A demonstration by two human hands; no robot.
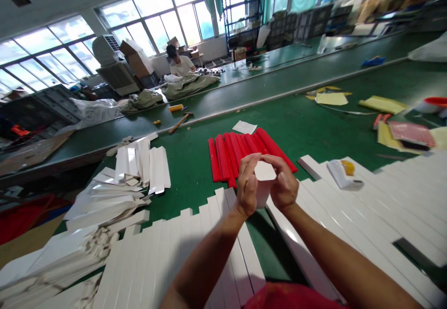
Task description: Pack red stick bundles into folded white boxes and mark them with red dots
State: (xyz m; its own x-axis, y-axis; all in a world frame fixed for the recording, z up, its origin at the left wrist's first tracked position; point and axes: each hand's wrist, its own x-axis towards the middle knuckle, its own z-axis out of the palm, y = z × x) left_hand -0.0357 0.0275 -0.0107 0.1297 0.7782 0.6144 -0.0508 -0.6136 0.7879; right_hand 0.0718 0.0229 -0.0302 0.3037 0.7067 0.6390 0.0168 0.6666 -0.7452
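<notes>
Between my two hands a white box (264, 183) stands roughly upright, its squarish end facing up at me. My left hand (248, 185) presses against its left side with curved fingers. My right hand (284, 182) wraps the right side, and the fingertips of both hands nearly meet behind the top end. Just beyond my hands lie several red tubes (233, 153) side by side on the green table (190, 169). Long white boxes (167, 253) lie in a row below my left forearm, and more white boxes (349, 220) spread out at the right.
Flat white cartons (139, 164) are piled at the left. A tape dispenser (345, 174) rests on the right boxes. Farther back are a hammer (180, 122), yellow sheets (331, 97) and a raised ledge (223, 111). A person (179, 64) sits across the room.
</notes>
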